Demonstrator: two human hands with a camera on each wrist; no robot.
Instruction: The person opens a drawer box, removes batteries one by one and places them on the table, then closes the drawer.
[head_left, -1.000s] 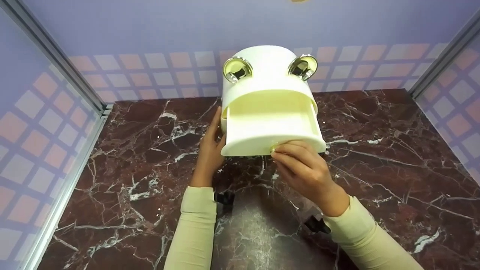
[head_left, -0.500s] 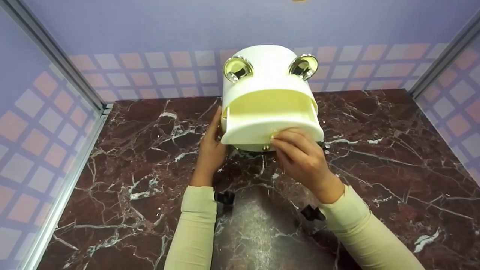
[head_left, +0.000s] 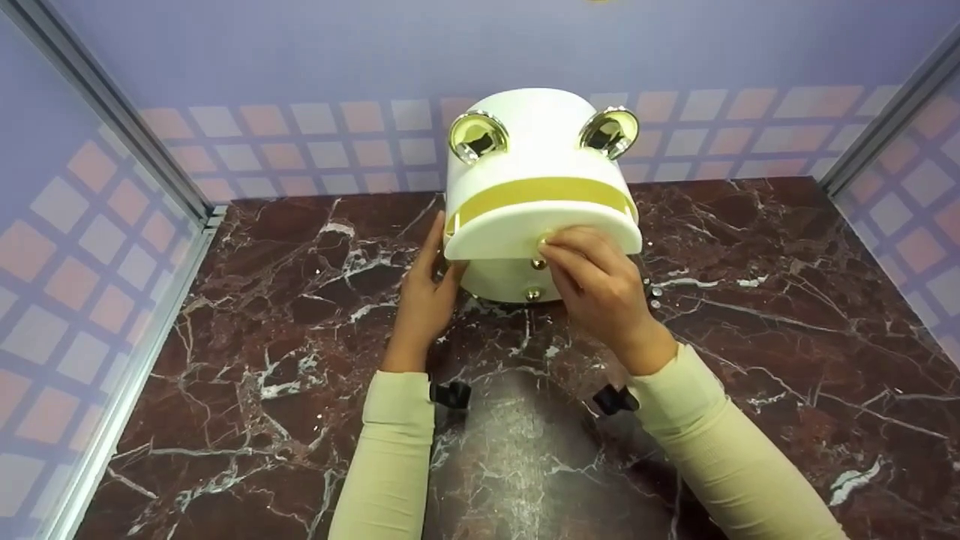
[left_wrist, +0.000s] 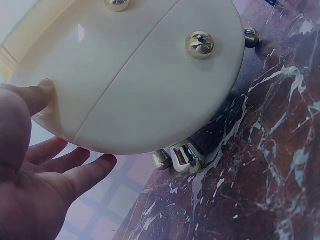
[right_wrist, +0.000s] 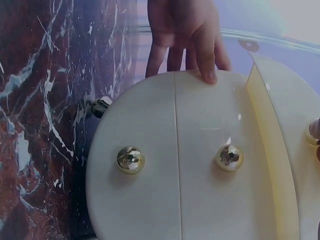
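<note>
Drawer (head_left: 495,236) farther in, knobs (head_left: 533,294) below.

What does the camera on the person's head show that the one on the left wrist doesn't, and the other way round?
Only the head view: the two round mirrored ornaments on the white box, the right hand pinching the knob of the partly open top drawer, and the pale sleeves.

Only the left wrist view: shiny feet under the box near the left hand, and a dividing line across the lower front, which I can't make out from the head.

Both: the left hand holding the box's side, two lower knobs, the marbled tabletop.
</note>
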